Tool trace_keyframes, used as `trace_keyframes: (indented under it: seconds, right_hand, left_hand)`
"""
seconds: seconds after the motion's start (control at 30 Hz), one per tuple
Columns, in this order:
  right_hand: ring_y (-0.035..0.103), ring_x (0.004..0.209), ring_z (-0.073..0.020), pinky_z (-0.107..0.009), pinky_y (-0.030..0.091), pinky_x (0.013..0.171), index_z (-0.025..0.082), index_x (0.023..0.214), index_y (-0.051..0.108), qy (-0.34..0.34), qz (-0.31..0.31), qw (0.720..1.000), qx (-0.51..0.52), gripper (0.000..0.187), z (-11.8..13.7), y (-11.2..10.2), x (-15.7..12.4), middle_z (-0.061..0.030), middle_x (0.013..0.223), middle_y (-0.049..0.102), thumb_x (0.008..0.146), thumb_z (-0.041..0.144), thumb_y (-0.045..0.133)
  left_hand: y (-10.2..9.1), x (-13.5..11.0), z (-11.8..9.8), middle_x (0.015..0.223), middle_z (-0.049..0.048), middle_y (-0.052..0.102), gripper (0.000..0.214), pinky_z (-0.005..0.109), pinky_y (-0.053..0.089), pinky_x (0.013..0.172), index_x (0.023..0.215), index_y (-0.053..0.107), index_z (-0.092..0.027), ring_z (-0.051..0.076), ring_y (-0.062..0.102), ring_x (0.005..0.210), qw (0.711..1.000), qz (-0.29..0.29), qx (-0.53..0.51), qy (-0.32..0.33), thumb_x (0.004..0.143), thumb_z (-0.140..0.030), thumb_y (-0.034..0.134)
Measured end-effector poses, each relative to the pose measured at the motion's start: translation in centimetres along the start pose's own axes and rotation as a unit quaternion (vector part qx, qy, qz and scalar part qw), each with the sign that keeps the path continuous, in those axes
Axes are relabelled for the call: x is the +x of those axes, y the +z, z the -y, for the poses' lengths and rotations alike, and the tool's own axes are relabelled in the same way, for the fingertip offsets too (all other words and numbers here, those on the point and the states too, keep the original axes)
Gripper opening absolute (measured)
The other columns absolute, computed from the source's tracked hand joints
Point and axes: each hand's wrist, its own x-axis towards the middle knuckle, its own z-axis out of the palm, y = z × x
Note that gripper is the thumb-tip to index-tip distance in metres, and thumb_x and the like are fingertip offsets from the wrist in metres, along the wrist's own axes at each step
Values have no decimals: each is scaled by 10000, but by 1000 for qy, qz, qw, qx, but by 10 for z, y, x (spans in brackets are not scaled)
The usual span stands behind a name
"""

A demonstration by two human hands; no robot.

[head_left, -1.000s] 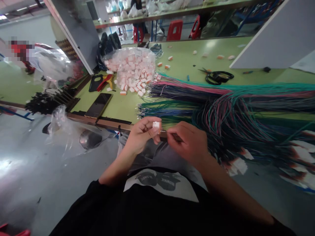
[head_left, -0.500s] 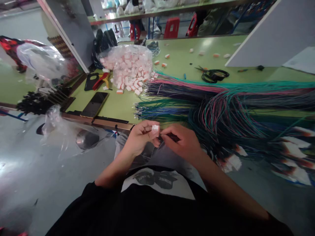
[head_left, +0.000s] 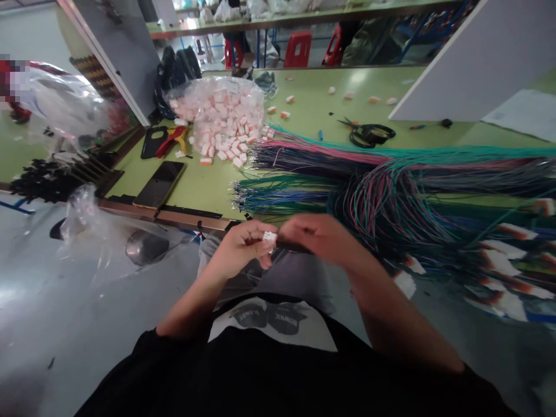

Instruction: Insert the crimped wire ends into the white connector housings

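Note:
Between the thumb and fingers of my left hand (head_left: 241, 248) is a small white connector housing (head_left: 269, 237), held over my lap by the table edge. My right hand (head_left: 319, 234) is just to its right, near the table edge, smeared by motion; whether its fingers hold anything does not show. Beyond the hands, bundles of blue and green wires (head_left: 282, 196) lie with their metal-tipped ends pointing left. Behind them are pink and black wires (head_left: 304, 153). A clear bag of white-and-orange connector housings (head_left: 221, 110) stands spilled open at the back left.
A phone (head_left: 160, 184), red-and-yellow pliers (head_left: 172, 141) and a black case (head_left: 153, 142) lie on the left of the green table (head_left: 204, 191). Scissors (head_left: 369, 133) lie behind the wires. Wires with white-and-orange ends (head_left: 499, 255) hang off the right front. A grey partition (head_left: 473, 63) stands at right.
My right hand has risen and moved slightly away from the connector housing, its fingers now blurred. My left hand keeps the housing, a little lower. The whole view has shifted slightly.

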Motion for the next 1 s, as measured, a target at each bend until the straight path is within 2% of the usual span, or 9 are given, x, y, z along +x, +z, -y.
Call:
trace_keyframes:
  seconds: [0.1,0.17,0.23,0.37,0.5,0.57,0.67,0.8,1.0]
  right_hand:
    - [602,868,-211,-312,407,723,147,889,672,102,-106,971,-187,254,-20,-14,24,-116,950,686,862,155,420]
    - [595,892,-251,-345,395,720,134,907,679,144,-94,940,-294,279,-32,-12,36,-153,986,676,837,105,411]
    - [592,866,-260,-353,382,697,137,875,679,144,-62,925,-345,292,-40,-5,43,-158,959,675,828,87,395]
    - [579,793,-240,-334,365,659,156,839,648,145,-99,929,-326,254,-50,1,43,-136,885,675,810,104,401]
    - [590,752,-218,-317,399,665,178,901,628,178,-226,937,-199,205,-52,-5,38,-95,859,683,788,169,458]
    - [608,751,-205,-312,427,688,190,895,637,147,-243,950,-130,187,-46,-6,37,-68,842,692,775,199,494]
    - [634,788,-187,-301,454,722,205,842,663,23,-176,983,-48,163,-28,0,36,-42,841,709,794,250,513]
    - [635,808,-160,-277,456,734,201,845,678,-113,-128,985,-8,205,-1,10,34,-40,856,718,844,262,482]
    - [579,682,-115,-239,425,641,197,791,661,-143,-134,981,9,187,10,9,28,-18,753,672,842,234,485]
  left_hand:
    - [-7,-2,-2,563,-44,622,282,185,453,405,881,640,-147,90,589,411,999,34,12,-24,681,-305,760]
    - [-8,-3,-2,543,-47,612,249,184,463,421,889,641,-153,84,585,414,998,42,30,-38,703,-285,740]
    - [-8,-4,-1,522,-47,606,217,186,470,438,901,642,-157,81,579,416,997,48,46,-44,726,-262,715]
    - [-8,-4,0,519,-47,603,205,190,469,443,914,638,-160,83,576,422,997,44,48,-41,735,-240,697]
    - [-8,-2,1,590,-43,616,230,191,475,433,893,621,-150,80,584,441,999,6,19,-32,708,-245,720]
    - [-8,0,3,639,-36,627,249,190,486,437,886,611,-142,76,593,455,1000,-16,-7,-24,697,-250,732]
    - [-10,5,6,648,-34,628,287,189,504,451,895,603,-135,78,604,470,998,-39,-47,-21,685,-268,746]
    - [-13,8,8,642,-35,621,340,192,514,459,924,601,-131,86,612,484,995,-44,-80,-33,666,-274,770]
    - [-11,6,8,647,-29,612,326,188,513,481,983,594,-123,82,609,500,987,-51,-143,-53,708,-215,743]
